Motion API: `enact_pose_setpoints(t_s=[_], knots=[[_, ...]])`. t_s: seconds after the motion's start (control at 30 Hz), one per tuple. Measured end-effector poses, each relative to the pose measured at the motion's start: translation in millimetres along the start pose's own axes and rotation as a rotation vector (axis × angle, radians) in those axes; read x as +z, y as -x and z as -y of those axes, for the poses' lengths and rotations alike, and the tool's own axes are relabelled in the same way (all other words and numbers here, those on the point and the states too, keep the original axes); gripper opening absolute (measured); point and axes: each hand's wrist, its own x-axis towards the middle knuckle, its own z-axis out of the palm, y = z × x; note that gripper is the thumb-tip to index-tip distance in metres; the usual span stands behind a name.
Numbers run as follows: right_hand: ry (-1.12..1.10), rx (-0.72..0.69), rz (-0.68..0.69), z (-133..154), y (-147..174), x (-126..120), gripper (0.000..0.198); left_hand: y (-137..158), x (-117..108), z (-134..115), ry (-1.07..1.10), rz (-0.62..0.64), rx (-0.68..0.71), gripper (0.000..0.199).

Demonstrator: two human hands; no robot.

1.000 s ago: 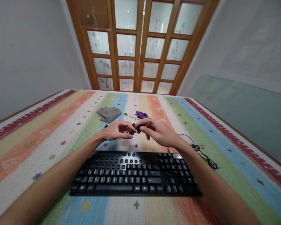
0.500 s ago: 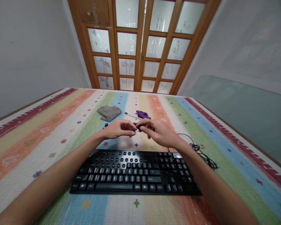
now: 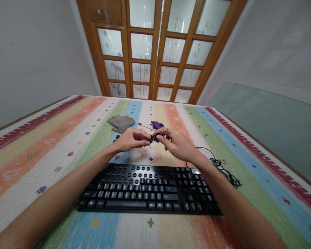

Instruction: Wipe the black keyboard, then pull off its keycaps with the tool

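Note:
Above and behind a black keyboard [image 3: 134, 193], my two hands meet fingertip to fingertip. My left hand [image 3: 133, 139] is closed, its thumb and fingers pinching a small black keycap [image 3: 150, 139]. My right hand [image 3: 172, 141] pinches what looks like a keycap puller [image 3: 157, 137], a small black piece with thin wire reaching to the keycap; its exact form is partly hidden by fingers. Several spots in the keyboard's upper left rows show bare switches. A few loose keycaps [image 3: 117, 137] lie on the cloth beyond my left hand, partly covered by it.
A grey cloth [image 3: 121, 123] and a purple cloth [image 3: 157, 125] lie farther back, with a thin dark-tipped rod [image 3: 145, 126] between them. The keyboard's coiled cable [image 3: 224, 171] is at the right. A striped tablecloth [image 3: 67, 138] covers the table; glazed wooden doors [image 3: 155, 62] stand behind.
Both hands have risen slightly and drawn a little apart at the fingertips. More of the small black pieces between them shows now. The keyboard stays put.

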Motion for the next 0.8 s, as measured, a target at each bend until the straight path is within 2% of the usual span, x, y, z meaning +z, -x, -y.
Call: enact_pose_setpoints(t_s=[0.3,0.53,0.67,0.8], knots=[[-0.085,0.043,0.004,0,-1,0,0.021,0,-5,-2,-0.180,0.002,0.026,0.023],[-0.074,0.054,-0.016,-3,-1,3,0.020,-1,-7,-2,-0.220,0.008,0.027,0.021],[0.035,0.129,-0.093,-11,-2,2,0.020,0,-8,-1,-0.206,-0.014,0.027,0.020],[0.015,0.196,-0.095,-14,-4,-1,0.021,0,-8,6,-0.253,-0.061,0.070,0.018]])
